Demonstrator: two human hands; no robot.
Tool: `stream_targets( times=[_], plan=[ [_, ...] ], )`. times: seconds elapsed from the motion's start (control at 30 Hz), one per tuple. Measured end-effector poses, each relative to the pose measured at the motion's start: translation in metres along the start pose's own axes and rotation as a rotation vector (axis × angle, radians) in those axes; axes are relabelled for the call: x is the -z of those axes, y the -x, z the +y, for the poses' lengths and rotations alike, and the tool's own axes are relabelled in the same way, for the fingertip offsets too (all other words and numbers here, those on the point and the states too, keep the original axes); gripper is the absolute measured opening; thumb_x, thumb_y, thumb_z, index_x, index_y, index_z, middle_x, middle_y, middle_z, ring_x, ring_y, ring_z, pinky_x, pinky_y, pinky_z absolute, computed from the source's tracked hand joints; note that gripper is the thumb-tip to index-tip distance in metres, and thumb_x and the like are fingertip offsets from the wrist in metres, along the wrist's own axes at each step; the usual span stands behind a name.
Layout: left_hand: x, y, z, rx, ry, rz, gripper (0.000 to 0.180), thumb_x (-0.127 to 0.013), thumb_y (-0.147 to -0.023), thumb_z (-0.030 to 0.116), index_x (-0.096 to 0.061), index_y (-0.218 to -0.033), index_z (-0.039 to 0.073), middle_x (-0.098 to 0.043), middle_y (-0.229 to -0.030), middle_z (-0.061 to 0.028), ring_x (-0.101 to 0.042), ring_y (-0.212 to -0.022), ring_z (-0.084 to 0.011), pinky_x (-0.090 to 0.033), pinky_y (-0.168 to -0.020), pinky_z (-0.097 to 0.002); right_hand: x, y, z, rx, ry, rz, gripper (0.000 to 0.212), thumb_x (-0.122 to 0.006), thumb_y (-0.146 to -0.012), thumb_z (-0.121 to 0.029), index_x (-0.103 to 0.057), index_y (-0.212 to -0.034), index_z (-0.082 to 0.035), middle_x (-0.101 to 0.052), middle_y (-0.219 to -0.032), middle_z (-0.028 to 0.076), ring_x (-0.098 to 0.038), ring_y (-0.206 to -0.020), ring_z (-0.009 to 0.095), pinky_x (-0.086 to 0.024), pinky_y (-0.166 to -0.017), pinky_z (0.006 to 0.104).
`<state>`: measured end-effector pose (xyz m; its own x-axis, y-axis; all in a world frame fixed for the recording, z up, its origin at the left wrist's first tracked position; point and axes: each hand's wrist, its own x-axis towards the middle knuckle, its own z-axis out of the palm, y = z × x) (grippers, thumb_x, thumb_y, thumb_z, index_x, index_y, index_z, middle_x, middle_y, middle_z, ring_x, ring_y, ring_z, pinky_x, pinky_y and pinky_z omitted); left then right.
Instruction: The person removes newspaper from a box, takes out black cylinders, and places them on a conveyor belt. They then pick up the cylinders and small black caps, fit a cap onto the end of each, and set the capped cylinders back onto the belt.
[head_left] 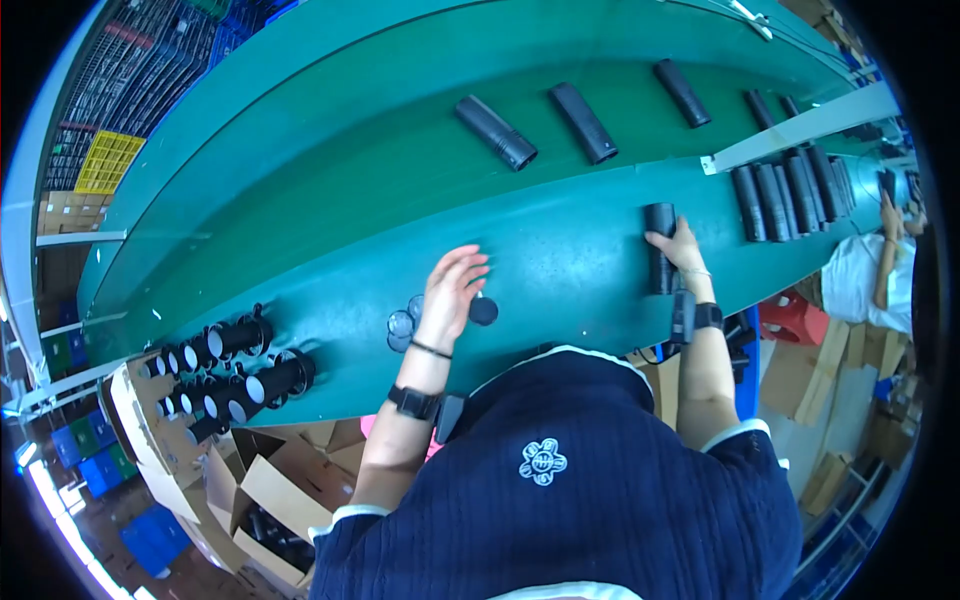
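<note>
My right hand (682, 250) is closed around a black cylinder (661, 220) that lies lengthwise on the green work surface (560, 270). My left hand (457, 287) is over the surface, fingers loosely spread and nothing visible in them. Beside it, on the right, rests a round black disc (484, 311). Several clear round discs (400, 324) lie just left of my left wrist, partly covered by it.
Black cylinders (497, 132) are spaced along the green belt beyond. More cylinders (785, 200) lie in a row at right. Several cylindrical black parts (240, 338) are grouped at left. Open cardboard boxes (290, 497) stand below. Another person (868, 275) works far right.
</note>
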<state>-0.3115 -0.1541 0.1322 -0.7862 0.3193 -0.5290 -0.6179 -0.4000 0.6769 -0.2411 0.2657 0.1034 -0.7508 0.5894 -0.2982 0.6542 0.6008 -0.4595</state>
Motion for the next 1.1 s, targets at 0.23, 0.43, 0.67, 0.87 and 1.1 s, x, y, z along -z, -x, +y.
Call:
stream_targets(
  times=[0.23, 0.43, 0.67, 0.87, 1.1],
  plan=[
    [-0.073, 0.010, -0.020, -0.141, -0.516, -0.273, 0.046, -0.072, -0.084, 0.018, -0.055, -0.125, 0.006, -0.057, -0.121, -0.0081, -0.057, -0.109, -0.0201, -0.048, -0.092, -0.0360, -0.026, 0.104, -0.103, 0.497, -0.766, -0.518, 0.075, -0.076, -0.073, -0.010, -0.039, -0.137, -0.002, -0.047, -0.134, 0.009, -0.044, -0.127, 0.020, -0.037, -0.105, 0.0347],
    [-0.055, 0.022, -0.022, -0.496, -0.741, -0.330, 0.063, -0.083, -0.068, 0.015, -0.056, -0.125, 0.005, -0.056, -0.124, -0.0121, -0.056, -0.114, -0.0249, -0.050, -0.090, -0.0370, -0.036, 0.113, -0.116, 0.609, -0.888, -0.746, 0.057, -0.067, -0.083, -0.011, -0.047, -0.137, -0.007, -0.047, -0.136, 0.008, -0.045, -0.126, 0.022, -0.033, -0.109, 0.0362],
    [-0.041, 0.030, -0.030, -0.615, -0.904, -0.395, 0.067, -0.080, -0.073, 0.020, -0.048, -0.130, 0.003, -0.051, -0.129, -0.0147, -0.050, -0.122, -0.0274, -0.042, -0.100, -0.0376, -0.046, 0.124, -0.133, 0.477, -0.918, -0.756, 0.034, -0.059, -0.094, -0.022, -0.061, -0.125, -0.007, -0.054, -0.121, 0.005, -0.051, -0.114, 0.017, -0.042, -0.096, 0.0287],
    [-0.043, 0.031, -0.044, -0.446, -0.717, -0.366, 0.067, -0.073, -0.083, 0.022, -0.035, -0.135, 0.003, -0.046, -0.130, -0.0147, -0.044, -0.125, -0.0236, -0.036, -0.104, -0.0355, -0.058, 0.133, -0.134, 0.234, -1.176, -0.887, 0.034, -0.060, -0.093, -0.020, -0.061, -0.125, -0.008, -0.049, -0.121, 0.001, -0.051, -0.107, 0.013, -0.046, -0.086, 0.0252],
    [-0.047, 0.026, -0.055, -0.402, -0.570, -0.429, 0.058, -0.071, -0.085, 0.017, -0.037, -0.129, 0.003, -0.048, -0.123, -0.0117, -0.048, -0.118, -0.0201, -0.040, -0.099, -0.0332, -0.061, 0.126, -0.113, 0.427, -0.976, -0.823, 0.036, -0.063, -0.090, -0.014, -0.061, -0.126, -0.007, -0.047, -0.116, 0.001, -0.050, -0.104, 0.011, -0.043, -0.087, 0.0234]
  ],
)
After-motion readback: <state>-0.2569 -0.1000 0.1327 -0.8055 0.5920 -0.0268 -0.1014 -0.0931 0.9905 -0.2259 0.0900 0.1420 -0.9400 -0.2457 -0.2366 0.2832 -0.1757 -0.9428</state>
